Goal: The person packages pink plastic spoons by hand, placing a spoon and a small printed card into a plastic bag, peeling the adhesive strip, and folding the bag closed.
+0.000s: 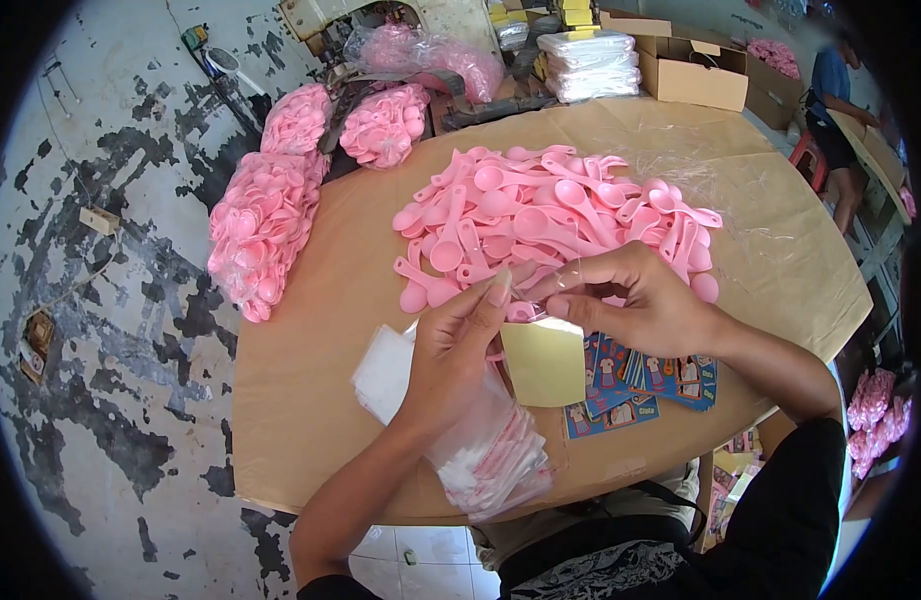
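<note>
Clear plastic (521, 294) gripped between thumb and fingers of left hand (454, 342); also pinched by right hand (645, 305), fingers curled. Pale yellow card (543, 365) seen just below; pink spoons (532, 222) heaped beyond hands on brown surface (305, 400).

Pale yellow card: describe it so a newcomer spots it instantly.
On the brown-topped table, find the big heap of pink spoons. Directly below it in the picture, between the clear bags and blue cards, is the pale yellow card. Unlike the printed blue cards, its visible face is plain.
</note>
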Demonstrator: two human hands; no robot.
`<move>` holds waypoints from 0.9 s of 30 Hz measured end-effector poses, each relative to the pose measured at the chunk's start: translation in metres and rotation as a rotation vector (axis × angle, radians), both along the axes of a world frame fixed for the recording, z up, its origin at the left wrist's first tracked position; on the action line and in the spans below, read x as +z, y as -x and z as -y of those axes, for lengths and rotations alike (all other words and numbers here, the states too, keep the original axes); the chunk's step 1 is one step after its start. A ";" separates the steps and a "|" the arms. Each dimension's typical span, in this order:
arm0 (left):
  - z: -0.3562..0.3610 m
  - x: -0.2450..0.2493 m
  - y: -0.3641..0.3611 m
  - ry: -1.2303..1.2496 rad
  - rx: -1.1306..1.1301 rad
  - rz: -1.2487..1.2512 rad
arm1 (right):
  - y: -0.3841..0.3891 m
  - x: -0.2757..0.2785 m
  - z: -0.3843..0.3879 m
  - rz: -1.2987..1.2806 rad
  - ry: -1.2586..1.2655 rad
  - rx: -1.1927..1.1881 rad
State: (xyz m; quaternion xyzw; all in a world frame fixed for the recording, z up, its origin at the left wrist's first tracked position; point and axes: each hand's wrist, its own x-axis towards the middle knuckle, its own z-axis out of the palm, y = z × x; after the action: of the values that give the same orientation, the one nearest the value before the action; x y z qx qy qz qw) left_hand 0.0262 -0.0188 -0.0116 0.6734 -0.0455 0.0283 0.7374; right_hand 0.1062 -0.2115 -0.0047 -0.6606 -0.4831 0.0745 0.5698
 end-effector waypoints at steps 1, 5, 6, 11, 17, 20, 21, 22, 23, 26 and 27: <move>-0.001 0.001 0.000 0.021 -0.009 0.008 | 0.000 0.001 0.001 -0.020 0.010 -0.006; -0.002 0.001 -0.001 0.057 -0.044 0.050 | 0.003 0.008 0.003 -0.147 0.066 -0.059; -0.002 0.001 -0.001 0.054 -0.052 0.063 | 0.004 0.009 0.004 -0.164 0.051 -0.068; -0.004 0.001 0.000 0.067 -0.070 0.055 | 0.003 0.010 0.005 -0.162 0.061 -0.134; -0.006 -0.001 -0.001 0.053 -0.103 0.104 | -0.001 0.002 0.002 -0.078 -0.078 -0.125; -0.008 -0.004 -0.005 0.028 -0.108 0.155 | -0.004 0.001 0.004 0.026 -0.079 -0.109; -0.008 -0.004 -0.005 0.027 -0.108 0.179 | -0.006 0.000 0.004 0.085 -0.107 -0.086; -0.007 -0.003 -0.003 0.062 -0.118 0.137 | -0.009 0.000 0.004 0.146 -0.134 -0.063; -0.006 0.000 -0.001 0.097 -0.129 0.096 | -0.010 0.002 0.007 0.175 -0.108 -0.058; -0.008 0.001 0.001 0.114 -0.164 0.069 | -0.010 0.008 0.011 0.234 -0.074 -0.049; -0.009 0.001 0.001 0.106 -0.176 0.077 | -0.011 0.008 0.010 0.236 -0.090 -0.049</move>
State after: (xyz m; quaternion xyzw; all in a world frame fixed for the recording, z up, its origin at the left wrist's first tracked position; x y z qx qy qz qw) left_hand 0.0255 -0.0100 -0.0111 0.6251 -0.1313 -0.0086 0.7694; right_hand 0.1171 -0.2219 0.0037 -0.6501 -0.5335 -0.0396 0.5397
